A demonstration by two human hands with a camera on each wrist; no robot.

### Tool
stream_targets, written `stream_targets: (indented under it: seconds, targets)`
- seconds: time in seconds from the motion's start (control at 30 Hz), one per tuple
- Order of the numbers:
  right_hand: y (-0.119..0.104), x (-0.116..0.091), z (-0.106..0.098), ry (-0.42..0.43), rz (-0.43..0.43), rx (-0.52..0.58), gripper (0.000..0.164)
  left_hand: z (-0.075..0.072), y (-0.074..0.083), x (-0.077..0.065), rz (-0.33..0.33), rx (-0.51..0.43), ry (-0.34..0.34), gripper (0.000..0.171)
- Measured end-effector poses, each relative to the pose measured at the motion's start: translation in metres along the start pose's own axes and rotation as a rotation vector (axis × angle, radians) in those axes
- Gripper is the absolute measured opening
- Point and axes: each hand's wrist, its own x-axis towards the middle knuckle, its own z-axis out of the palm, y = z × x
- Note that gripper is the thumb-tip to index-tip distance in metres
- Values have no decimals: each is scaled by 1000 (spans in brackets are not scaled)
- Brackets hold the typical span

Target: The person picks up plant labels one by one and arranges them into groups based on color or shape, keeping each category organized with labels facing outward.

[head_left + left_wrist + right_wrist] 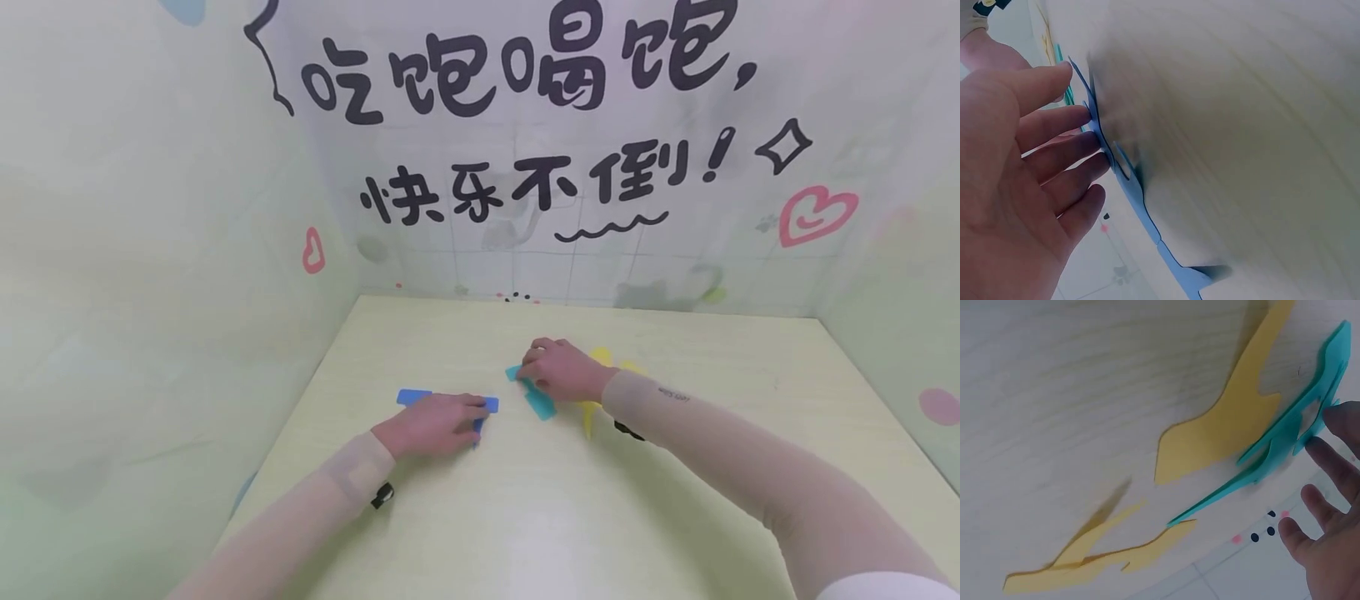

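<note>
My left hand [433, 423] rests on a thin, flat blue cutout [415, 397]. In the left wrist view its loosely extended fingers [1060, 130] touch the blue cutout's edge, with the thumb apart from them. Curved slits and small raised flaps show along the blue cutout. Farther right, my right hand [567, 371] reaches over a thin teal cutout [542, 406], which it partly covers. The right wrist view shows thumb and forefinger pinching the upper part of the teal cutout [1282, 447], while the other fingers stay off it. Long pointed strips extend from the teal cutout.
Flat yellow cutouts [1216, 434] lie beside the teal one, partly behind my right forearm in the head view. They rest on a pale wood-grain table [525, 508]. A printed sheet [517, 267] with dark lettering stands along the table's back edge, with pale side panels [150, 292].
</note>
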Motion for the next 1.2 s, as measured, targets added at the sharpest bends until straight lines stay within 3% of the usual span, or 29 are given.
stream_targets:
  seconds: [0.3,0.53,0.63,0.97,1.2]
  targets:
    - [6,0,-7,-46,108,213,40,0,-1,3,-14,-17,0,47]
    - [14,-1,-6,-112,210,221,79,-2,-2,4,-32,-13,-8,47]
    - [14,-1,-3,-112,262,209,88,-2,-2,4,-29,-18,-8,47]
    - [13,0,3,-71,324,171,85,-2,-1,5,-36,-40,-11,50]
    - [12,4,4,-66,365,244,85,-1,-3,4,-40,-44,-20,51]
